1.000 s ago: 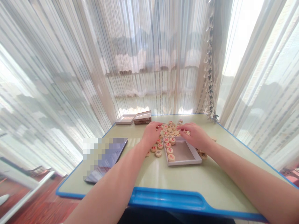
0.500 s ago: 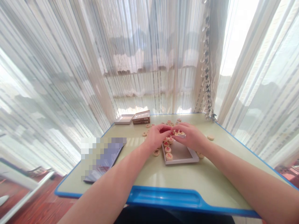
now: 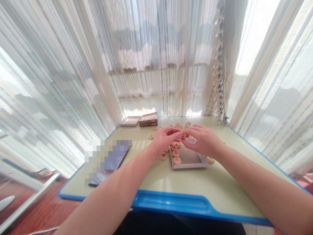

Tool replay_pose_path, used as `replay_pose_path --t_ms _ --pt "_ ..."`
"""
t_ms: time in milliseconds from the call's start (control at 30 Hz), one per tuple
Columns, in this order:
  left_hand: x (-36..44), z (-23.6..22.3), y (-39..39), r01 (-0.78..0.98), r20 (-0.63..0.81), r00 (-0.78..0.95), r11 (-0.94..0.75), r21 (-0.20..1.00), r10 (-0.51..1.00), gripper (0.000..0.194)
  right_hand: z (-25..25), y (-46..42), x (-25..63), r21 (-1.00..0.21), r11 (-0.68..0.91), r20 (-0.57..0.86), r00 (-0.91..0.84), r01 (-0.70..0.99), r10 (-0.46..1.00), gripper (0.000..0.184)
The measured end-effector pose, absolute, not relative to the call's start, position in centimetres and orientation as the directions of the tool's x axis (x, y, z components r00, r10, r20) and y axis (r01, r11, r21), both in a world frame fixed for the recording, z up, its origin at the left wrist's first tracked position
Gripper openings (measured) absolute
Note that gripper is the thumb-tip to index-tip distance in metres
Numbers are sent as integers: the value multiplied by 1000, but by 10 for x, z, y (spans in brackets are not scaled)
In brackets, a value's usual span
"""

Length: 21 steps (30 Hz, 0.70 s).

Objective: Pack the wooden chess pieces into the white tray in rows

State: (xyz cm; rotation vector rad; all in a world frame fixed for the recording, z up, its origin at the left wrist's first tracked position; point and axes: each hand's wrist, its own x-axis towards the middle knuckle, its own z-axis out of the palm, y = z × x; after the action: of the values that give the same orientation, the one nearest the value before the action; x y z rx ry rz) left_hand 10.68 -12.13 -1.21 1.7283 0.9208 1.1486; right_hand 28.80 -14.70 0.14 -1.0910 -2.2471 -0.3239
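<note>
A red-marked piece (image 3: 182,138) sits between both hands (image 3: 164,141), pinched at their fingertips.

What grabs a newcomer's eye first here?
The left hand and right hand meet at a red-marked piece near the far end of the open box. Next, striped sheer curtains fill the upper view. A partly pixelated flat slab lies left on the table.

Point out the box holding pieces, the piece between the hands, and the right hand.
Box (image 3: 190,166), head view: near rim.
Piece (image 3: 182,137), head view: marked face.
Right hand (image 3: 205,138), head view: middle of the hand.
</note>
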Motion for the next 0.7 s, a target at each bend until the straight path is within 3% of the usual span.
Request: replay_pose_path --t_ms 67,167,300,467,700 --pt "101 -13 -115 266 425 201 -467 843 882 29 2 -148 288 -82 594 580 -446 800 681 21" --pt "89 -16 -104 518 558 83 -514 683 826 26 3 -149 290 -121 554 389 -474 824 790 20" --pt "81 -21 -98 650 543 159 -501 571 824 24 1 -150 291 -118 560 174 -538 820 825 21" --pt "85 -22 -103 682 538 271 -554 478 798 25 3 -152 290 -146 576 169 -554 804 815 21" --pt "85 -21 -103 657 510 239 -525 541 826 26 5 -153 294 -200 592 199 -560 780 804 13"
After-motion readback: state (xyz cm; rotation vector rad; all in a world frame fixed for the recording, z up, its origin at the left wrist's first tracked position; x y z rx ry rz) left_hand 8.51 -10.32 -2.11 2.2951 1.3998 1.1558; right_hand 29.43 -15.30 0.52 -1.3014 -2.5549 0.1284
